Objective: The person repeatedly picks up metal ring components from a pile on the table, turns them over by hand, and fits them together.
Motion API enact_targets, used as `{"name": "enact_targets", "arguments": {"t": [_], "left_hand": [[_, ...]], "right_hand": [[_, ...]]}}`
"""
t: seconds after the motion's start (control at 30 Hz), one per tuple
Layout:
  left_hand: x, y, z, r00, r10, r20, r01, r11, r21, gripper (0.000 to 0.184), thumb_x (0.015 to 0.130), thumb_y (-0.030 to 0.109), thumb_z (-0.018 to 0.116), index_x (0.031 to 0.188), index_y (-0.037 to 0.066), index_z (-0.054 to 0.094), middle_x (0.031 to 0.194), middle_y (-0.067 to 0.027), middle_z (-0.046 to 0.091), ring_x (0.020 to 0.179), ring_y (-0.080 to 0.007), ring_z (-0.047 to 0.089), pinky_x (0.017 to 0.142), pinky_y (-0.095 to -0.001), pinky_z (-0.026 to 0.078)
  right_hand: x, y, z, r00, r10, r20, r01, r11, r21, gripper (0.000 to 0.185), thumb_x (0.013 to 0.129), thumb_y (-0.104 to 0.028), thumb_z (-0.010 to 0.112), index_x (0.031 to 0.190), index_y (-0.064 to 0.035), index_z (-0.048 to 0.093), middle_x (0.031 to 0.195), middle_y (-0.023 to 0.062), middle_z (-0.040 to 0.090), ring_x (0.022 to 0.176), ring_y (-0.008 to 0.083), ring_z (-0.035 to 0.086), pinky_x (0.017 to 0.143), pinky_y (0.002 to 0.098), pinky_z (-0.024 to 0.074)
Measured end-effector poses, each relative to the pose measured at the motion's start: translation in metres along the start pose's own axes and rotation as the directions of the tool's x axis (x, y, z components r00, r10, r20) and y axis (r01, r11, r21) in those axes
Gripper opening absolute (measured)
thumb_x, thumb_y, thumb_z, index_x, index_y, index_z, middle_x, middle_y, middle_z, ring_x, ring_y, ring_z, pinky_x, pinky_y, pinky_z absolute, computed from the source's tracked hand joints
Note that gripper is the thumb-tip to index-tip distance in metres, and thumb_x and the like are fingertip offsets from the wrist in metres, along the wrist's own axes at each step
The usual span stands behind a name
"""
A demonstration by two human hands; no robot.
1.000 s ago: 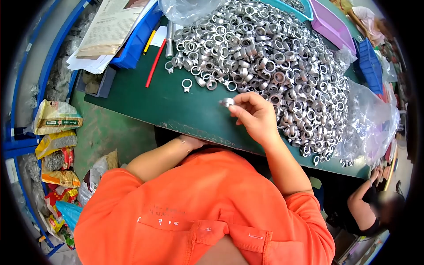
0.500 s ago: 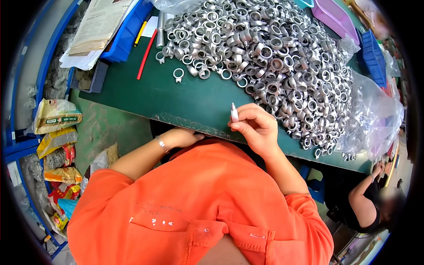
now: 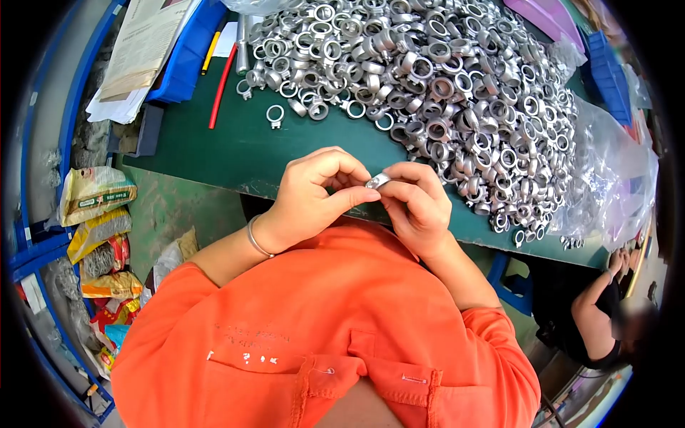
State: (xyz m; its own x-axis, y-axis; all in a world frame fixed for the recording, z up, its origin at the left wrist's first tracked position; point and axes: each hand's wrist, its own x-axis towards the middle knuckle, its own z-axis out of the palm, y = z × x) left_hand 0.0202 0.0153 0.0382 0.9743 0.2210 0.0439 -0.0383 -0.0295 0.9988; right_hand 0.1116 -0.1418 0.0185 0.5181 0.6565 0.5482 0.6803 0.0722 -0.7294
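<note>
Just over the table's near edge, both my hands meet at one small silver metal ring clamp [image 3: 377, 181]. My right hand [image 3: 419, 207] pinches it between thumb and fingers from the right. From the left, my left hand [image 3: 308, 187] has thumb and bent fingertips closed at its other end. Fingers cover much of the part, so its full shape is hidden. Beyond my hands a large pile of similar metal rings [image 3: 442, 89] spreads over the green table [image 3: 214, 153]. A single ring [image 3: 275, 115] lies apart from the pile.
A red pen [image 3: 222, 87], a yellow marker [image 3: 211, 51] and a metal rod [image 3: 242, 53] lie at the back left, beside a blue bin [image 3: 184, 60] with papers. Clear plastic bags [image 3: 606, 171] border the pile at right. Another person [image 3: 589, 314] sits at far right.
My left hand has risen from below the table edge to the metal ring in my right hand. The ring has been turned from upright to nearly level.
</note>
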Motion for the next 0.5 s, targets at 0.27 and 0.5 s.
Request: {"name": "enact_targets", "arguments": {"t": [0.27,0.5], "left_hand": [[0.007,-0.003,0.006,0.985,0.169,-0.026,-0.165,0.979,0.117,0.014,0.076,-0.001,0.068,0.089,-0.002,0.063,0.083,-0.0058,0.061,0.071,-0.0092,0.060,0.060,-0.0207,0.051],[0.008,-0.011,0.002,0.791,-0.506,0.344,0.580,0.439,-0.686,0.024,0.093,0.017,0.049,0.109,-0.001,0.053,0.087,-0.0065,0.058,0.074,-0.0124,0.057,0.059,-0.0256,0.053]], "right_hand": [[-0.006,-0.002,-0.009,0.996,-0.041,-0.080,0.037,0.998,-0.056,0.020,0.063,0.011,0.067,0.080,0.0001,0.062,0.091,0.0120,0.057,0.073,0.0213,0.059,0.062,0.0280,0.0498],[-0.008,-0.004,-0.015,0.978,-0.207,-0.012,0.207,0.978,-0.037,0.017,0.063,0.006,0.065,0.078,-0.0007,0.061,0.085,0.0116,0.061,0.069,0.0246,0.059,0.060,0.0318,0.0496]]}}
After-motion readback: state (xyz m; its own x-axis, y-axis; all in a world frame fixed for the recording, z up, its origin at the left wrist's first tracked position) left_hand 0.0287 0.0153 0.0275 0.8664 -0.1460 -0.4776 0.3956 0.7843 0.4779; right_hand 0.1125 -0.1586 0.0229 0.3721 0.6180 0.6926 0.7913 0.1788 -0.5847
